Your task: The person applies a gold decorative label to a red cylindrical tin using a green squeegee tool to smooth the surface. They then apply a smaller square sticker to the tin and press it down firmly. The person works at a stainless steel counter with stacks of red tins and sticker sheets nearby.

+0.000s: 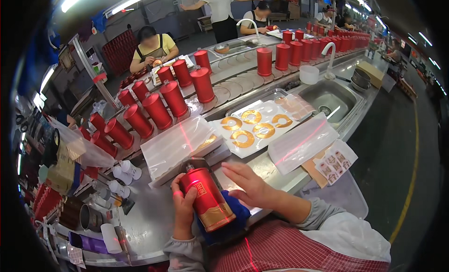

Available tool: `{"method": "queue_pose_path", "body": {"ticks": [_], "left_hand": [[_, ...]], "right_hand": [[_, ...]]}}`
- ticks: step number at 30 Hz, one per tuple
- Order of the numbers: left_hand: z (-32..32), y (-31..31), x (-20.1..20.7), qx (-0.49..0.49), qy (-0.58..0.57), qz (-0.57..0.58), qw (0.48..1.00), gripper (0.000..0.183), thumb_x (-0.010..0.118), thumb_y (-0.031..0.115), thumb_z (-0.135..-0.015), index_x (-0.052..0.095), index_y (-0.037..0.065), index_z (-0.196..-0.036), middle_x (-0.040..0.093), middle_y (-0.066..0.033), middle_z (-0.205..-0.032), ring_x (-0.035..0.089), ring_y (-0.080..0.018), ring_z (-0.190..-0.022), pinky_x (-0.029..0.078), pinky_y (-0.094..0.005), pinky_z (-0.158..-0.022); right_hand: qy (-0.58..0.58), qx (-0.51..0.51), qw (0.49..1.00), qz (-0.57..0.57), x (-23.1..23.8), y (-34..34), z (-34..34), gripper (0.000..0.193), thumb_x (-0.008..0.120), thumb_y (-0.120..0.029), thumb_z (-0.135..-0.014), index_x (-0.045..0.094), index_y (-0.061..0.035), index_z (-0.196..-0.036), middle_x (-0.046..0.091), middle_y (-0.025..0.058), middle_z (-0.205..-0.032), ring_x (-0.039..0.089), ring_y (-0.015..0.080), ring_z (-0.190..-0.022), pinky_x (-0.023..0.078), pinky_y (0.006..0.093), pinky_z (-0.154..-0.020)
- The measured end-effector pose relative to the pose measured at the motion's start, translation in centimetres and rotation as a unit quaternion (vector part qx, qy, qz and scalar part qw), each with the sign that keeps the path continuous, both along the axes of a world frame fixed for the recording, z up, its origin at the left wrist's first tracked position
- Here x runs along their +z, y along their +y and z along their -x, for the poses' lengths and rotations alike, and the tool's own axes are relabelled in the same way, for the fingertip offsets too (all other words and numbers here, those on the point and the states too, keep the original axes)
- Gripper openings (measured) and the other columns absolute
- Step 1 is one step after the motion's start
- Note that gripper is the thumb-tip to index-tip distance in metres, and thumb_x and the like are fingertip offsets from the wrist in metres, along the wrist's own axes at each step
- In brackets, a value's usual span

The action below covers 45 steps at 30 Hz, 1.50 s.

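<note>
My left hand (184, 204) is wrapped round a red bottle (202, 185) with a gold emblem on its front and a gold band near its base. The bottle leans, its narrow neck pointing away from me, over a dark blue cloth (239, 210) at the counter's near edge. Just right of the bottle, my right hand (255, 187) is raised with fingers stretched out, holding nothing. Beyond both hands lies a white sheet (269, 108) with several gold C-shaped stickers. A white paper-covered box (168, 143) stands to its left.
Rows of red bottles (170, 98) stand along a conveyor (234, 87) ahead. To the right are a sink (343, 96), a white faucet (331, 54) and a printed sticker sheet (339, 162). Small white cups (130, 169) and a purple roll (91, 244) sit left. Co-workers sit across the line.
</note>
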<state>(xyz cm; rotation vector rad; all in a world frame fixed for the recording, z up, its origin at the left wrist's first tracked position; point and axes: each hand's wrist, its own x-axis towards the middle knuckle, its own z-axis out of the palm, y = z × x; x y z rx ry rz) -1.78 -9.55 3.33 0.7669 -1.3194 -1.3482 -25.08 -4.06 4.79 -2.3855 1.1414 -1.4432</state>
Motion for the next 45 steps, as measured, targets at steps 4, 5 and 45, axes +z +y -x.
{"method": "queue_pose_path", "body": {"ticks": [4,5,45], "left_hand": [[0.1,0.1,0.2,0.007,-0.003,0.004,1.000,0.050,0.064,0.018,-0.089,0.041,0.002,-0.131,0.053,-0.0103,-0.121,0.053,-0.0166,-0.108,0.044,-0.0302,-0.097],[0.2,0.0,0.1,0.011,-0.009,0.007,1.000,0.049,0.063,0.018,-0.089,0.042,0.002,-0.130,0.053,-0.0102,-0.120,0.054,-0.0164,-0.107,0.044,-0.0300,-0.096],[-1.0,-7.1,0.3,-0.124,0.028,-0.272,0.954,0.035,0.059,0.037,-0.096,0.064,0.004,-0.106,0.068,-0.0054,-0.099,0.064,-0.0130,-0.088,0.051,-0.0278,-0.081]], "right_hand": [[-0.009,0.001,0.999,0.040,1.8,-0.7,0.3,0.066,0.072,-0.012,-0.083,0.043,0.0004,-0.140,0.044,0.0207,-0.141,0.044,0.0392,-0.128,0.037,0.0451,-0.107],[-0.011,0.001,0.999,0.044,1.7,-0.6,0.1,0.066,0.072,-0.012,-0.082,0.042,0.0003,-0.141,0.044,0.0209,-0.141,0.044,0.0393,-0.128,0.037,0.0459,-0.107],[0.105,0.040,0.991,-0.069,-3.5,3.3,-3.4,0.085,0.079,-0.018,-0.069,0.038,0.0035,-0.141,0.035,0.0298,-0.145,0.044,0.0457,-0.125,0.039,0.0506,-0.104]]}}
